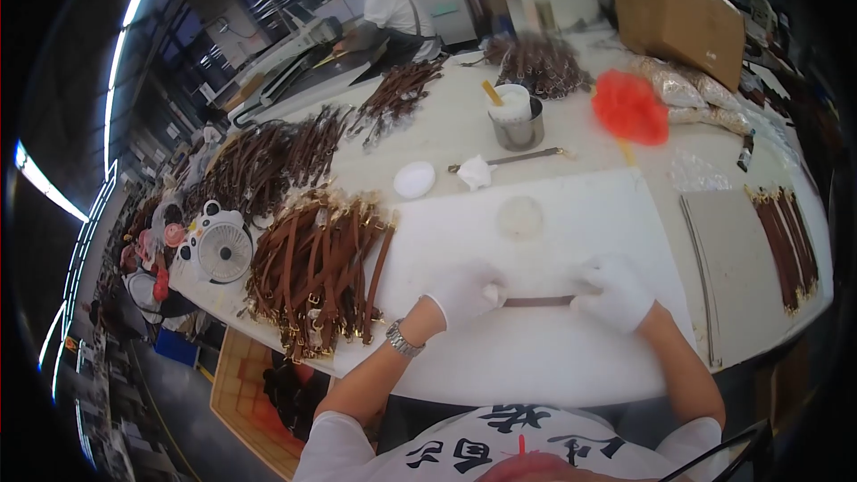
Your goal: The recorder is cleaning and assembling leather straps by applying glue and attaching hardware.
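Note:
A short brown leather strap (538,301) stretches level between my two white-gloved hands, low over a white sheet (446,241). My left hand (466,293) is closed at the strap's left end. A small white bulge shows at its fingertips; whether it is cloth or glove I cannot tell. At the other end, my right hand (618,293) pinches the strap, its fingers slightly blurred. The gloves hide both ends of the strap. Beyond the hands, a round translucent disc (520,218) lies on the sheet.
Brown buckled straps (312,259) lie heaped at left beside a white fan (221,250); more straps (787,245) line the right. Farther back are a white lid (414,180), crumpled white cloth (475,173), a metal pot (520,129), red plastic (630,107) and a cardboard box (678,18). A co-worker (393,18) works behind.

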### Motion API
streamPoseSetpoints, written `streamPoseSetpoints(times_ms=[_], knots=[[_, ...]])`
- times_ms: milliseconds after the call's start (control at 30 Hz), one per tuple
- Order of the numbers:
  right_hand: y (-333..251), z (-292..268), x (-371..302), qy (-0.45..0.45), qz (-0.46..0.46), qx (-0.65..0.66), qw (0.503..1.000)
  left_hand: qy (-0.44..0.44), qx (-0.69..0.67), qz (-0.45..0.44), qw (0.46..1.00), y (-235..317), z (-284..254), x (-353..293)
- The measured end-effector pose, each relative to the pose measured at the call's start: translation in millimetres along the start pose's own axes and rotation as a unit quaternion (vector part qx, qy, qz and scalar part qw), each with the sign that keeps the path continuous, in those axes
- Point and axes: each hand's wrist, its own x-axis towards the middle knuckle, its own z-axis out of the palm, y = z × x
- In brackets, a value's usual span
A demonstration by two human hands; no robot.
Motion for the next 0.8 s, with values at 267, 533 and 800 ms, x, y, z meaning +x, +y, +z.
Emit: streamPoseSetpoints(times_ms=[267, 533, 800], knots=[[8, 8, -2, -0.062, -0.023, -0.022, 0.998, 0.075, 0.138, 0.066, 0.985, -3, 48, 4], [-4, 0, 0, -0.047, -0.03, -0.092, 0.994, 0.1, 0.257, 0.097, 0.956, 10, 39, -4], [2, 8, -11, -0.06, -0.016, -0.028, 0.998, 0.05, 0.231, 0.073, 0.969, 9, 43, -14]])
